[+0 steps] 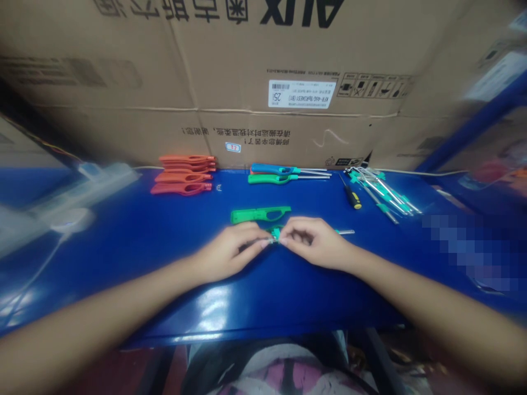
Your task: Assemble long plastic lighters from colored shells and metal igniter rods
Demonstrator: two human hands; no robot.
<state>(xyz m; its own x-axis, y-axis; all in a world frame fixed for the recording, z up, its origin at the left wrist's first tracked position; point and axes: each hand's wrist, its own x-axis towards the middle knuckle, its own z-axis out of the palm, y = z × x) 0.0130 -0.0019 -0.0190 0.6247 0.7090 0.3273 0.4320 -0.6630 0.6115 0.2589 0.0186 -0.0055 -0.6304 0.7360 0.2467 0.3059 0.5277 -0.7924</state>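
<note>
My left hand (233,249) and my right hand (315,241) meet at the middle of the blue table (164,241), fingers pinched together on a small green lighter insert (275,234). Its metal tube (345,232) sticks out to the right past my right hand. Just behind my hands lies a green lighter shell half (260,213), flat on the table.
Orange shell halves (184,174) are stacked at the back left. A blue and a green assembled lighter (284,173) lie at the back centre. A yellow-handled screwdriver (352,195) and a pile of green inserts with metal tubes (382,189) lie back right. Cardboard boxes (263,82) wall the rear.
</note>
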